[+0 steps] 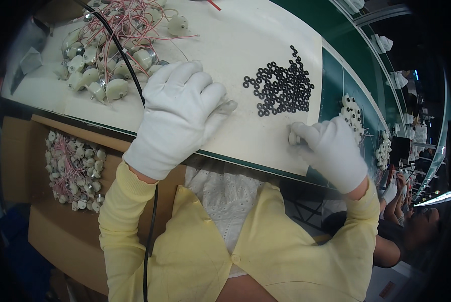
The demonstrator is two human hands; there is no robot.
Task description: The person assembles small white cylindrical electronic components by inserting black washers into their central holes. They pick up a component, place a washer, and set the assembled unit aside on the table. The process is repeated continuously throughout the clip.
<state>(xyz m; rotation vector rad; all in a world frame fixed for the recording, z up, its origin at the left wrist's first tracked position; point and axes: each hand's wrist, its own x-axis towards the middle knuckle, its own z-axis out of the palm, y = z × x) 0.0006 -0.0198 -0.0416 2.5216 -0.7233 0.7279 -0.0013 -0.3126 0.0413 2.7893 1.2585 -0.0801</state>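
Observation:
My left hand [182, 108], in a white glove, rests over the table's near edge with its fingers curled and the thumb pointing right. What it holds, if anything, is hidden under the palm. A black cable [115, 40] passes beneath this hand and comes out again below the wrist. My right hand [333, 151], also gloved, is closed with thumb and fingers pressed together low over the table; anything between them is too small to make out. Just beyond it lies a flat cluster of small black rings [284, 86]. Left of my left hand is a heap of cream-coloured round parts [90, 76] with pink wires.
A cardboard box [39, 211] below the table at left holds more wired parts [74, 171]. The white work surface [215, 45] lies on a green table. At right, a green conveyor belt [331, 63] carries more cream parts [352, 116]. Another person [406, 226] sits at far right.

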